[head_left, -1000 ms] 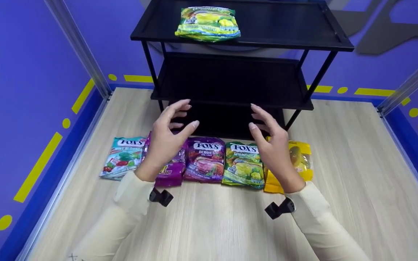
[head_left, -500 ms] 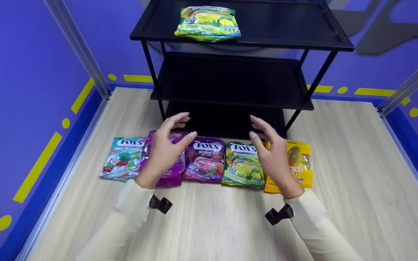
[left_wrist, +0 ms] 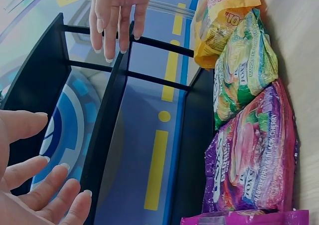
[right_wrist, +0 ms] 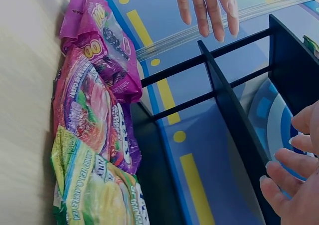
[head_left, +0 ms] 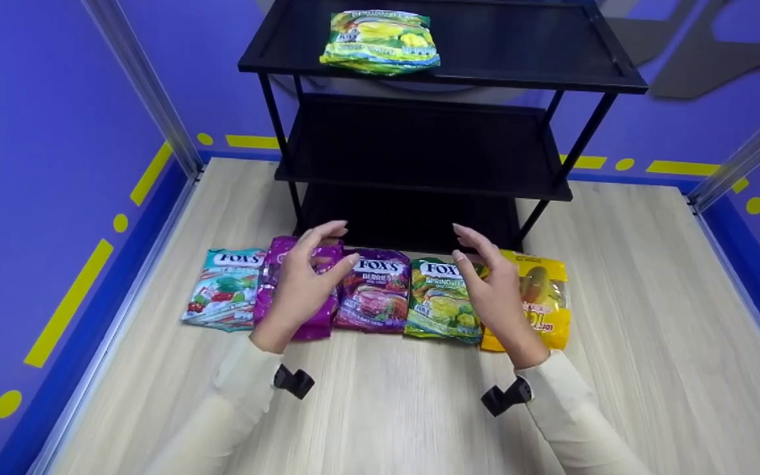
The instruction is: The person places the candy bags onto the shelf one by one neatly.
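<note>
My left hand (head_left: 304,284) hovers above a magenta candy bag (head_left: 275,264), its fingers relaxed and bent with nothing in them. Over the seam between a green Fox's bag (head_left: 443,303) and a yellow candy bag (head_left: 543,297) hangs my right hand (head_left: 493,287), also holding nothing. A purple Fox's Berries bag (head_left: 373,297) lies between the hands. At the row's left end is a teal Fox's bag (head_left: 225,290). The left wrist view has my left hand (left_wrist: 40,185) at its lower left; the right wrist view has my right hand (right_wrist: 299,175) at its lower right.
Behind the row stands a black three-tier shelf (head_left: 419,145). On its top tier, left of centre, lies another green Fox's bag (head_left: 380,43). A pale wood tabletop (head_left: 380,409) spreads in front, with blue panels (head_left: 43,165) walling the sides and back.
Both hands have drawn back and down from the shelf toward me, staying apart. The bags have stayed where they were.
</note>
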A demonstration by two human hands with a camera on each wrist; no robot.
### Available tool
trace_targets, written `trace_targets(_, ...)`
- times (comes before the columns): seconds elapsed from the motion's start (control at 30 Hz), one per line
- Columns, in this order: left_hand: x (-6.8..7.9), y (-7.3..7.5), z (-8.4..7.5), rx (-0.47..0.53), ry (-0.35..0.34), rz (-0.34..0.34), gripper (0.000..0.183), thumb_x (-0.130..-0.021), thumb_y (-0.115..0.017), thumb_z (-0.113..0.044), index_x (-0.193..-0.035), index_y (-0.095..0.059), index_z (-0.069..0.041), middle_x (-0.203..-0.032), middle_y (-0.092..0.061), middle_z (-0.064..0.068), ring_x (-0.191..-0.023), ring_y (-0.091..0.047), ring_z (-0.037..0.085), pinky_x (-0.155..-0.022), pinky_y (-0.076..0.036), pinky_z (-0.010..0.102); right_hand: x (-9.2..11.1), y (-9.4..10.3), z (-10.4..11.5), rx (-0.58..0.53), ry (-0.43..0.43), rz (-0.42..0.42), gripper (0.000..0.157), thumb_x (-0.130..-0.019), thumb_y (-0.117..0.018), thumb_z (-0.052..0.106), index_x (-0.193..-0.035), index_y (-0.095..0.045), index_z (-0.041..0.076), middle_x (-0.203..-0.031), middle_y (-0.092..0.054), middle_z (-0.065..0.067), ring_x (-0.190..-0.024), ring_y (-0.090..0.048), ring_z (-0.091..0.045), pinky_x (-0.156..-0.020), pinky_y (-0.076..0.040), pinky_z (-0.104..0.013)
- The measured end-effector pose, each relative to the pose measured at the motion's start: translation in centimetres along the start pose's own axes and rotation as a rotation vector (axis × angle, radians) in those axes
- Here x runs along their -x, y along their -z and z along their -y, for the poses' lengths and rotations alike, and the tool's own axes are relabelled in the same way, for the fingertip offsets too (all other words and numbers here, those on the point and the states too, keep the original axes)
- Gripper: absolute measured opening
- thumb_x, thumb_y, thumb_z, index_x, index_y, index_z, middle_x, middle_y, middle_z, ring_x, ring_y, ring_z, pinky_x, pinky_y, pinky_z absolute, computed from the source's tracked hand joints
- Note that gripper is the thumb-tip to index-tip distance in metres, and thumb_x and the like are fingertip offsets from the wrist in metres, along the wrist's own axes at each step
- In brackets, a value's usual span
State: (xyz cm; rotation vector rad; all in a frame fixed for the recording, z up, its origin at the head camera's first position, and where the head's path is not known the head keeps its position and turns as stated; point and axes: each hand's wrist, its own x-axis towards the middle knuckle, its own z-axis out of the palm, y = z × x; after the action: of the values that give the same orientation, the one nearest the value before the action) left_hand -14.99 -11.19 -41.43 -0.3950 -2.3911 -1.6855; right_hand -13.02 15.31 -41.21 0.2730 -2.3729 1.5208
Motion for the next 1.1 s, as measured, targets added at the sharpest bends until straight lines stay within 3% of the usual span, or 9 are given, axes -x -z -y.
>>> trace_targets(0.23,0.2,0.0,0.4,-0.011,0.031,-0.009,0.050,-0.087,-0.072,-0.020,-0.134,-0.055,-0.014,-0.128,-0.060,0.003,-0.119,-0.055,0.017,-0.095,-0.052,0.037,0.0,-0.4,-3.4,0.005,0.005,0.003,0.038,-0.099,-0.055,0.016,-0.137,-0.055,0.017,-0.136,-0.059,-0.005,-0.116,-0.061,-0.020,-0.096,-0.045,-0.010)
trace_targets(0.47,0.5,0.3,1.1,0.001,0.026,-0.022,0.049,-0.087,-0.072,-0.018,-0.133,-0.056,-0.011,-0.127,-0.061,0.006,-0.117,-0.056,0.021,-0.093,-0.054,0.039,0.5,-0.7,-4.3,0.021,0.009,0.018,0.038,-0.099,-0.055,0.016,-0.137,-0.055,0.014,-0.136,-0.059,-0.004,-0.120,-0.059,-0.021,-0.102,-0.049,-0.039)
trace_targets(0.57,0.6,0.5,1.5,-0.003,0.022,-0.023,0.048,-0.088,-0.071,-0.018,-0.133,-0.056,-0.012,-0.127,-0.061,0.009,-0.118,-0.056,0.026,-0.093,-0.053,0.043,0.7,-0.9,-4.7,0.027,-0.004,0.028,0.039,-0.099,-0.055,0.015,-0.137,-0.054,0.013,-0.138,-0.058,-0.005,-0.125,-0.056,-0.020,-0.104,-0.048,-0.044)
trace_targets(0.83,1.1,1.2,2.3,-0.002,0.056,-0.040,0.049,-0.088,-0.071,-0.018,-0.134,-0.056,-0.012,-0.128,-0.061,0.007,-0.118,-0.056,0.023,-0.095,-0.050,0.049,1.1,-1.2,-5.3,0.028,-0.087,0.069,0.040,-0.099,-0.055,0.017,-0.139,-0.053,0.018,-0.141,-0.055,-0.003,-0.127,-0.054,-0.022,-0.107,-0.046,-0.045)
trace_targets(1.1,1.5,2.3,3.3,-0.047,0.105,-0.045,0.050,-0.089,-0.071,-0.023,-0.136,-0.054,-0.017,-0.129,-0.060,0.003,-0.119,-0.054,0.020,-0.098,-0.048,0.048,1.6,-1.7,-5.7,0.046,-0.068,0.076,0.039,-0.099,-0.055,0.019,-0.138,-0.054,0.016,-0.140,-0.056,-0.006,-0.127,-0.054,-0.026,-0.108,-0.044,-0.046)
